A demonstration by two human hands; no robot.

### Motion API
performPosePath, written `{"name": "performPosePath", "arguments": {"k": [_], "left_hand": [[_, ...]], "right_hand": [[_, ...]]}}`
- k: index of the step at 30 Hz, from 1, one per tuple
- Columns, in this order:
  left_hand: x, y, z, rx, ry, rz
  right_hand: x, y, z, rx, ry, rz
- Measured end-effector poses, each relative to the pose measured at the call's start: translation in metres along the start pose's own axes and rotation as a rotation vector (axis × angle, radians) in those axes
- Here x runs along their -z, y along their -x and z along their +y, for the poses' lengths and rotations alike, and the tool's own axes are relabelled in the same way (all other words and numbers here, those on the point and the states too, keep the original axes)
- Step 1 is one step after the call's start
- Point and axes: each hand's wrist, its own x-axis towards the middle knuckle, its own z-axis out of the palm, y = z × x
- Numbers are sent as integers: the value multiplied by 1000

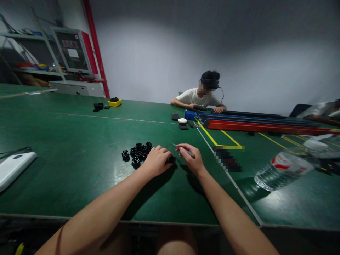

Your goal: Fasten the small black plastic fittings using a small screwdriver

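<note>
My left hand [158, 161] rests on the green table, its fingers closed around a small black plastic part [170, 160]. Part of that piece is hidden under the fingers. To its right, my right hand [192, 159] grips a slim pointed hand tool [190, 154] like a pen. The tool's thin tip points left, above the black part and apart from it; its exact kind is too small to tell. Beside my left hand, on its far left side, lies a cluster of several black ring-like plastic parts [138, 153].
A water bottle [285, 168] leans at right; a white power bank-like device [17, 168] lies at left. Farther back are a yellow bin [115, 102], a blue box [190, 114] and long red rails [265, 126]. Across the table a co-worker [196, 95] holds a dark tool.
</note>
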Motion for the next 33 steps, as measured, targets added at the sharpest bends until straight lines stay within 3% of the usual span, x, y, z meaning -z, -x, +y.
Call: {"name": "performPosePath", "arguments": {"k": [9,33], "left_hand": [[1,-2,-19,147,53,86],[-4,-4,-26,192,251,171]], "right_hand": [[3,2,-8,21,-33,-5],[7,8,-20,164,-46,-196]]}}
